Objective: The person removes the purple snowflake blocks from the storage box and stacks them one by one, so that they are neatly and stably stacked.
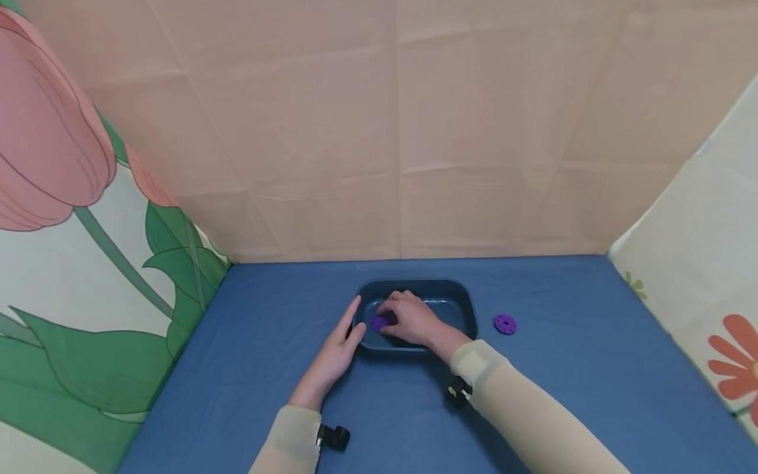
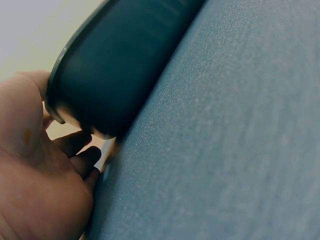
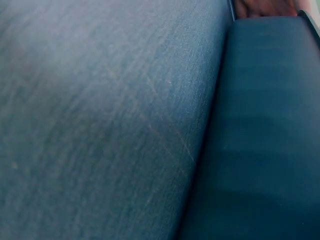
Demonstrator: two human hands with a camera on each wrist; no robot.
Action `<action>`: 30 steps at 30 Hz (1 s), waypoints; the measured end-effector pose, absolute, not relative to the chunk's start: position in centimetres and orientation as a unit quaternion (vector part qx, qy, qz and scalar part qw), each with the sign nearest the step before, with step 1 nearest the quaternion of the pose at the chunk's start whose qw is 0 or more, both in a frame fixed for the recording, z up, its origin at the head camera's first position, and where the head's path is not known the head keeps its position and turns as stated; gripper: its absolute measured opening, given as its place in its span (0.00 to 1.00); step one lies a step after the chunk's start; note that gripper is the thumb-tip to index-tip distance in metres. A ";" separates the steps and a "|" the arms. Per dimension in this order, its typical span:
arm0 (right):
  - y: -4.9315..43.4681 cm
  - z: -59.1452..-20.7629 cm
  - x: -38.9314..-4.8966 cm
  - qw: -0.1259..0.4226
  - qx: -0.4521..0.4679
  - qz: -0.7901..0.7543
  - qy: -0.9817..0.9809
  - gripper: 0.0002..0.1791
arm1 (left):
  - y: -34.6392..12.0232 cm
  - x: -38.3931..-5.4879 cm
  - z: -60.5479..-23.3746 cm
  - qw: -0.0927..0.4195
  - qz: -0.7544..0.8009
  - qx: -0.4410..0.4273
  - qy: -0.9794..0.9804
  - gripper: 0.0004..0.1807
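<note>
A dark blue rectangular tray [image 1: 414,351] sits on the table in the head view. My left hand [image 1: 336,352] lies along its left end, fingers extended beside the outer wall and thumb at the rim. The left wrist view has this hand [image 2: 42,165] against the tray's end [image 2: 110,70]. Inside the tray, my right hand [image 1: 411,319] reaches down with thumb and fingers bent around a purple notched disc [image 1: 377,324], partly covered by the hand. A second purple notched disc [image 1: 505,324] lies flat on the table, right of the tray.
Blue cloth [image 1: 568,382] covers the table. A beige sheet [image 1: 403,131] hangs behind it. Flower-printed panels stand at the left [image 1: 130,316] and right [image 1: 699,263]. In the right wrist view, the tray's long side wall [image 3: 260,135] fills the right part.
</note>
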State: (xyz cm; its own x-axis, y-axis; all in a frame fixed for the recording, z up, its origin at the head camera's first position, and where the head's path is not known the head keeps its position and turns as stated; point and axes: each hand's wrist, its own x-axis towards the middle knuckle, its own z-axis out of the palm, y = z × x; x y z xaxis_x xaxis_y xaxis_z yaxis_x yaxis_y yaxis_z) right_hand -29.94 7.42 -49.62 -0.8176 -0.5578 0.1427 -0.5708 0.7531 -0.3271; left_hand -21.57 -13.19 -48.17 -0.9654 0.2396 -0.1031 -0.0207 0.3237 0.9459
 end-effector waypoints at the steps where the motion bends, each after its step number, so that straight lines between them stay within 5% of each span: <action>1: 7.4 -49.6 -29.9 0.019 0.305 0.186 -0.934 0.20 | -13.2 -21.6 -48.2 0.113 0.578 0.067 0.805 0.34; 30: 7.5 -49.3 -29.9 0.017 0.308 0.221 -0.925 0.23 | -13.3 -21.9 -48.9 0.109 0.576 0.068 0.807 0.34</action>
State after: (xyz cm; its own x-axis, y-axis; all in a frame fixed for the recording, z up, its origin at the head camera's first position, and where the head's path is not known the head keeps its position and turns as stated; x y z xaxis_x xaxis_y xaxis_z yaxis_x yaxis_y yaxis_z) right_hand -29.92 7.51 -49.25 -0.8098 -0.5623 0.1676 -0.5774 0.7130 -0.3979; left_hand -21.89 -13.25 -48.86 -0.9670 0.2350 -0.0984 -0.0166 0.3274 0.9448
